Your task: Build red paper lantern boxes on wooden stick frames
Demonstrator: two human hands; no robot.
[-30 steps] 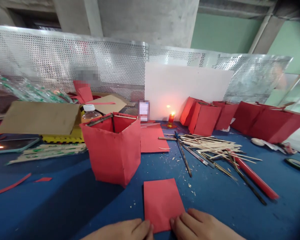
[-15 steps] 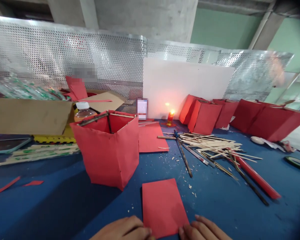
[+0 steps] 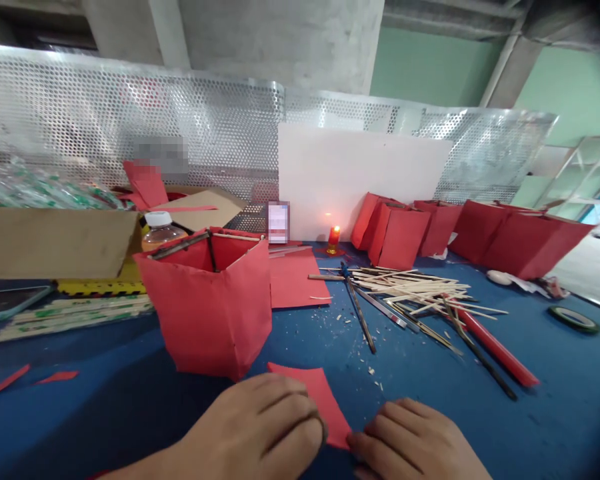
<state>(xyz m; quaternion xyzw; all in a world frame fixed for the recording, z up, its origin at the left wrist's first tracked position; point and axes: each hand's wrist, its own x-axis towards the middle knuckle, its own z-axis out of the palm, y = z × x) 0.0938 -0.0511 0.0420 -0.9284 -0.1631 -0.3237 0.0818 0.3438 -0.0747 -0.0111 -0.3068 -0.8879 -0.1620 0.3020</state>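
Observation:
A small red paper sheet [image 3: 326, 400] lies on the blue table in front of me, partly covered by my left hand. My left hand [image 3: 270, 427] rests over its left side with the fingers curled together on it. At the sheet's near right corner, my right hand [image 3: 415, 440] has its fingers bent together, the fingertips touching the paper edge. Just beyond my left hand stands a red paper box [image 3: 210, 313] with sticks along its open top rim. A larger red sheet [image 3: 300, 283] lies flat behind it.
A lit candle [image 3: 334, 239] burns near the white board [image 3: 360, 180]. Thin wooden sticks [image 3: 415, 287], a red tube [image 3: 495, 343] and green tape [image 3: 574, 319] lie at right. More red boxes [image 3: 400, 233] stand behind; a bottle [image 3: 161, 228] and cardboard [image 3: 55, 241] are at left.
Both hands have come further into view, and my left hand has moved up over the small red sheet, hiding much of it. The sheet now looks slightly bent. The view has shifted a little.

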